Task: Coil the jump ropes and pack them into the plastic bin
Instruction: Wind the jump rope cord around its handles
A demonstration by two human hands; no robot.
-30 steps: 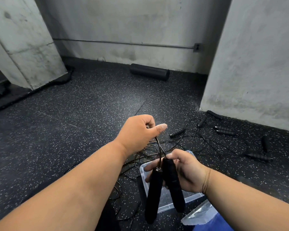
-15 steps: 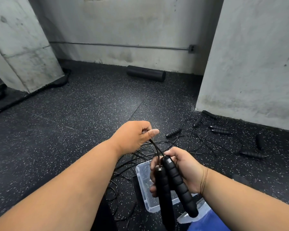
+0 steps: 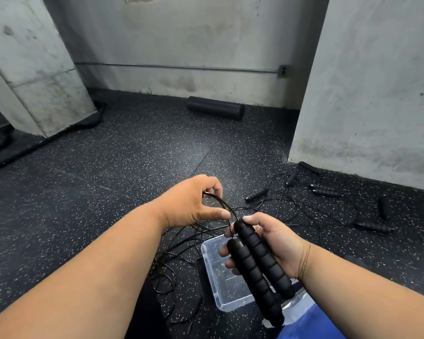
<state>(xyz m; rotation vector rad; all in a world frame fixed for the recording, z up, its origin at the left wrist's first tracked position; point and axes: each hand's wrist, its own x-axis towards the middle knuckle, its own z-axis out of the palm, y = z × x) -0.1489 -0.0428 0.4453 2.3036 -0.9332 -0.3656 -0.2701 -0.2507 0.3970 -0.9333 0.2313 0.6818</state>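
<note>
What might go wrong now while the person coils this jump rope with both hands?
1. The cord pinched by the left hand runs down into the tangled ropes on the floor, so pulling may tighten a knot.
2. The right hand holds both handles above the plastic bin; a snag could jerk them loose.

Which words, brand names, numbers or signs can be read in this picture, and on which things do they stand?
None can be read: the foam handles, the plastic bin, the concrete walls, the foam roller and the wall outlet show no legible text.
</note>
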